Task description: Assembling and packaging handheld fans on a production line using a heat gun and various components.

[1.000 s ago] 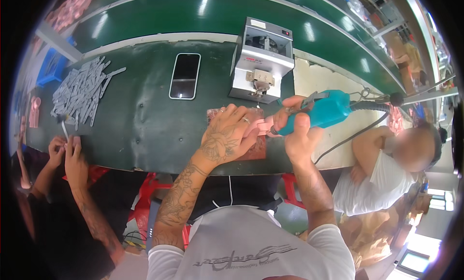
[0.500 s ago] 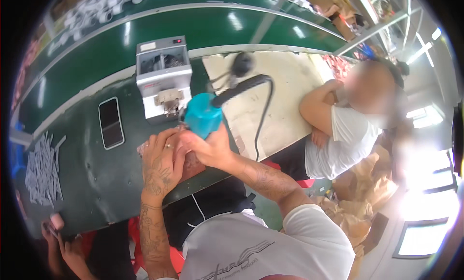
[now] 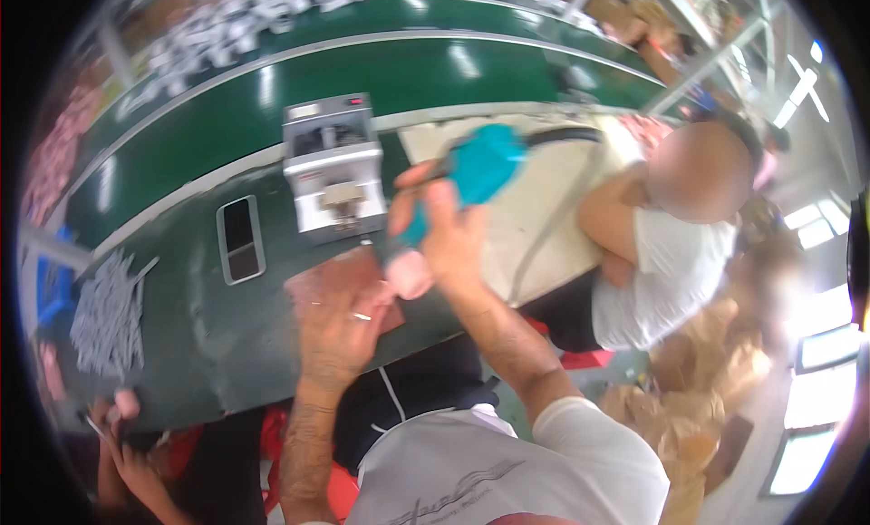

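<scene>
A teal corded power tool [image 3: 489,162] with a black cable is in my right hand [image 3: 449,239], which is raised over the table to the right of the white machine. Its fingers wrap round the tool's body; motion blurs the grip. Below it, a small pink rounded piece [image 3: 410,275] is at the fingertips of my left hand [image 3: 340,330], which wears a ring. My left hand rests over a reddish-brown pad [image 3: 317,278] at the table's near edge. Its fingers are bent toward the pink piece and partly blurred.
A white and grey machine [image 3: 333,171] stands behind the pad. To its left lie a phone [image 3: 241,240] and a heap of grey strips [image 3: 109,316]. A co-worker with folded arms [image 3: 625,226] sits at right; another person's hands [image 3: 131,461] hold a pink piece at lower left.
My right hand and the teal tool have moved up and right, away from my left hand. The pink piece and more of the pad now show. The view has shifted slightly.
</scene>
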Demonstrator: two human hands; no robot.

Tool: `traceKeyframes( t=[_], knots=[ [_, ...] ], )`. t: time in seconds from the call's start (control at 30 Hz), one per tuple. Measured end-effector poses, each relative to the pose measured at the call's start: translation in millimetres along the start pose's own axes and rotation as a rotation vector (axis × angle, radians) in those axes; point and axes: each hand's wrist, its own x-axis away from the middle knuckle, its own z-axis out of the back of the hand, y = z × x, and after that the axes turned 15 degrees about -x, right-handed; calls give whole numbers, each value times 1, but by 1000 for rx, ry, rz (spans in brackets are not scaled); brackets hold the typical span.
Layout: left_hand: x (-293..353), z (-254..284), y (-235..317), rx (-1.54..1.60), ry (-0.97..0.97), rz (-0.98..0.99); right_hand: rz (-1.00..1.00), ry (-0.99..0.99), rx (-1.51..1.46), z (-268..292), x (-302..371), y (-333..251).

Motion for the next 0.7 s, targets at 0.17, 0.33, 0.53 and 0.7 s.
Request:
traceKeyframes(
  t=[0.17, 0.33, 0.53, 0.7],
  knots=[
    [9, 0, -10, 131, 43, 165, 126, 355, 72, 28, -43, 6],
    [53, 46, -104, -162, 141, 484, 13, 235, 179, 41, -44, 38],
    [129, 49, -205, -491, 131, 709, -6, 157, 105, 40, -33, 49],
    [110, 46, -222, -712, 122, 699, 76, 89, 215, 53, -21, 51]
  ],
)
